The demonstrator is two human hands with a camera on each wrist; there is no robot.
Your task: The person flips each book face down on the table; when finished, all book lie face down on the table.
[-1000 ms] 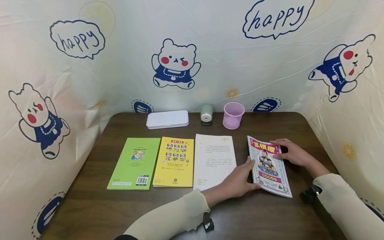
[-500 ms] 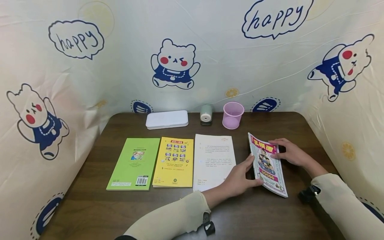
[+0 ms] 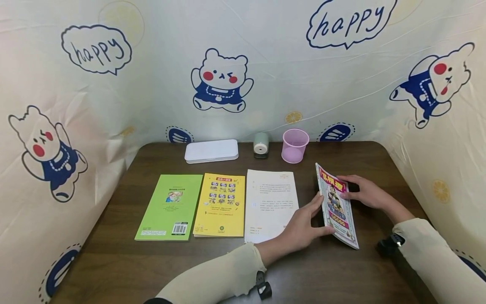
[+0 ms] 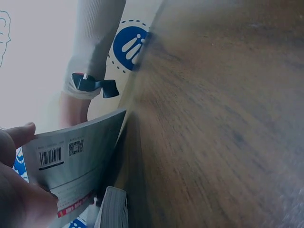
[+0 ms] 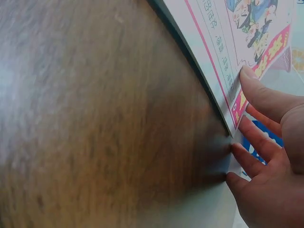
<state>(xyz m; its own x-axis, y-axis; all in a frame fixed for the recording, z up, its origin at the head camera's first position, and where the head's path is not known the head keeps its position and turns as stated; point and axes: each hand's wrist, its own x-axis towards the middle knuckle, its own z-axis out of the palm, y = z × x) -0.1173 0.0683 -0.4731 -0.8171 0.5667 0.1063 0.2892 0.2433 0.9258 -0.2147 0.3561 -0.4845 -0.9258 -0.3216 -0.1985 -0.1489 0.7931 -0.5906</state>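
A thin book with a colourful cartoon cover is tilted up off the table, its left edge raised. My left hand holds it by that left edge, index finger higher up and thumb lower down. At the upper right edge, my right hand pinches it, thumb on the cover and fingers behind. The back cover with a barcode shows in the left wrist view. In the right wrist view the thumb lies on the front cover, near a corner.
To the left lie a white printed booklet, a yellow book and a green book in a row. Behind them stand a white flat case, a small green pencil sharpener and a purple cup on the brown table.
The book has tilted more steeply, its left edge rising and its lower right corner shifting left. My right hand has moved slightly left with it. The other books stay put.
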